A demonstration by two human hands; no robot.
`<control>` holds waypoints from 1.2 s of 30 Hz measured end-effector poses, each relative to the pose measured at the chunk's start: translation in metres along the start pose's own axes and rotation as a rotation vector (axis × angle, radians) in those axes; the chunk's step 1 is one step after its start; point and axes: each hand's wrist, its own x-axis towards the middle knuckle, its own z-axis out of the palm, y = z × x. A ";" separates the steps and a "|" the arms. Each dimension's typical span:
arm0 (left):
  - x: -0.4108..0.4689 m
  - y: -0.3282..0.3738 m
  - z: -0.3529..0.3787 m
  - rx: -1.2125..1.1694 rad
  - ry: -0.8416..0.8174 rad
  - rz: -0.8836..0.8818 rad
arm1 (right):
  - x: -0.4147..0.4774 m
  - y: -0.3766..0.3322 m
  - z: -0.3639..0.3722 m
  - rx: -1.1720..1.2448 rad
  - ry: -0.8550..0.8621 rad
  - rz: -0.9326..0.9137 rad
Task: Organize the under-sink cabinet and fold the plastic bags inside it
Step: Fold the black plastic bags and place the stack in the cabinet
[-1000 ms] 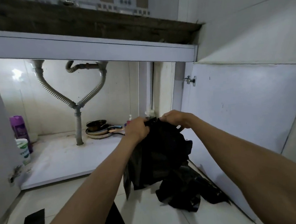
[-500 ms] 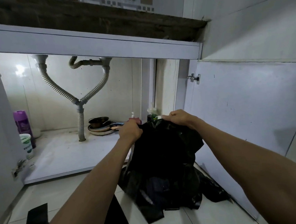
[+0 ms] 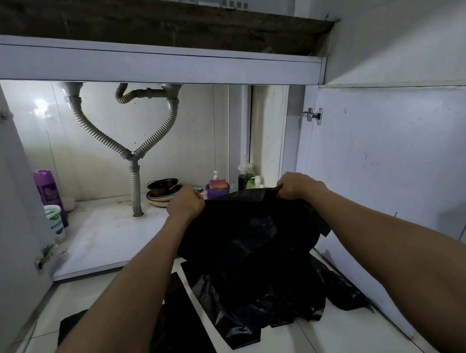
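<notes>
Both hands are closed on the top edge of a black plastic bag: the left hand pinches the corner at about 9 o'clock of the bag, the right hand the corner at 3 o'clock, and the edge between them runs taut, left to right. The bag hangs straight down from that edge toward 6 o'clock, its crumpled lower part resting on the tiled floor in front of the open under-sink cabinet. So the bag's long axis looks vertical, with both hands level at its top and neither clearly nearer. Folding likely calls for laying it flat toward 6 o'clock. A flat black sheet, possibly a bag already folded, lies at 7 o'clock. Inside the cabinet, at 12 o'clock beyond the hands, stand bowls and pump bottles.
</notes>
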 end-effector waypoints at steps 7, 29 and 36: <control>0.003 0.004 -0.001 -0.084 -0.032 0.126 | -0.009 0.003 0.000 -0.203 -0.101 0.067; 0.010 0.001 0.015 0.151 -0.315 0.129 | -0.025 -0.038 -0.020 0.542 -0.231 -0.079; 0.008 -0.006 0.029 0.274 -0.422 0.162 | -0.020 -0.023 -0.025 0.942 -0.387 -0.027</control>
